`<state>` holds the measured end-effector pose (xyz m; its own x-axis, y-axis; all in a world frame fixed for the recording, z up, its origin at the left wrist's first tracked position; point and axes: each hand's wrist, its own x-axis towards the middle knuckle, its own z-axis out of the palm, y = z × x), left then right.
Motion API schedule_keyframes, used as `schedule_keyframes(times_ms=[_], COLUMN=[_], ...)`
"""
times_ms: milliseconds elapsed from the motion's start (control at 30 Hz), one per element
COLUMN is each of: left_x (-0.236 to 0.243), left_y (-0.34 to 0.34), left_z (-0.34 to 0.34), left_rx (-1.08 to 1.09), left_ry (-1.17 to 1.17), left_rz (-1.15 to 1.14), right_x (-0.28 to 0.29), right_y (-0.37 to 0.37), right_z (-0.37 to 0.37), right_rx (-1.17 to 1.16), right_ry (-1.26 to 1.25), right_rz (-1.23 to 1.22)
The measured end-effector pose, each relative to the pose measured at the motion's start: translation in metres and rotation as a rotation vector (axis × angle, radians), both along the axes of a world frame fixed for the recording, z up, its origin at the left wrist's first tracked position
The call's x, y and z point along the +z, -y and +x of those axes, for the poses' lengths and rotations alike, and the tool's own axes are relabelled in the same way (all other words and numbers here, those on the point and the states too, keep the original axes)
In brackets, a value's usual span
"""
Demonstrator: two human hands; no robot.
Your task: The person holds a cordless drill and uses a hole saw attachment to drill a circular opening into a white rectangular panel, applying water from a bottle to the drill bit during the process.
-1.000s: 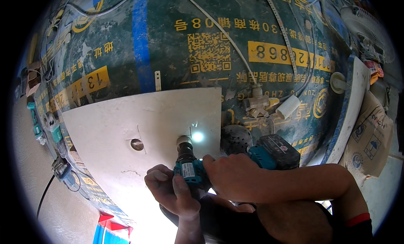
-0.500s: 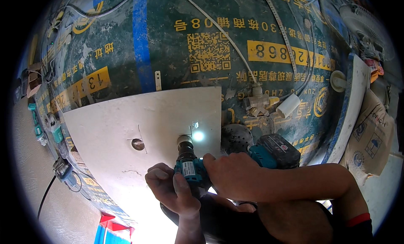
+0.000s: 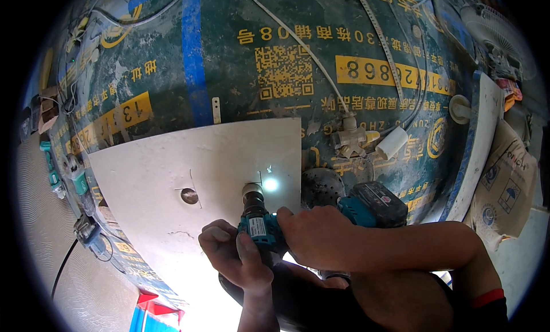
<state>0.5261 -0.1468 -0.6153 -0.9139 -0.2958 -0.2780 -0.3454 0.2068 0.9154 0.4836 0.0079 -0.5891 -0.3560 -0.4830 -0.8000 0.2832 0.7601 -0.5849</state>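
A teal and black cordless drill (image 3: 259, 230) lies across the near edge of a white panel (image 3: 143, 166). The hole saw (image 3: 252, 190) in its chuck meets the panel beside pencilled cross lines, and its lamp throws a bright spot there. My right hand (image 3: 318, 232) is wrapped round the drill's handle, with the battery (image 3: 378, 205) sticking out beyond it. Curled against the front of the drill body is my left hand (image 3: 239, 257), thumb along its side. To the left, the panel has a round cut hole (image 3: 189, 196) with pencil lines beside it.
Printed green sheeting (image 3: 229, 74) covers the floor. Right of the panel are a perforated dark disc (image 3: 322, 188), a brass valve (image 3: 348, 140) and a white pipe piece (image 3: 392, 143). Power tools, including a teal one (image 3: 77, 177), lie at left. A carton (image 3: 504, 189) stands far right.
Almost nothing differs. The view has shifted very slightly, and both hands stay on the drill with the hole saw at the same spot on the panel.
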Motion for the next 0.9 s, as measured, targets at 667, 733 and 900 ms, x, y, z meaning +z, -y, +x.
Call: schedule_keyframes(times_ms=[667, 733, 900], left_x=[0.0008, 0.0013, 0.0018], left_y=[-0.0004, -0.0016, -0.0014], left_z=[0.0007, 0.0003, 0.0008], left_rx=[-0.067, -0.059, -0.062], left_ry=[-0.006, -0.004, 0.006], left_rz=[-0.055, -0.054, -0.051], right_x=[-0.0045, -0.0035, -0.001], right_y=[-0.0008, -0.0013, -0.0023], right_z=[0.0093, 0.009, 0.0048], right_rx=[-0.035, -0.025, -0.01], right_ry=[-0.064, -0.08, -0.065], right_rz=[-0.004, -0.008, -0.008])
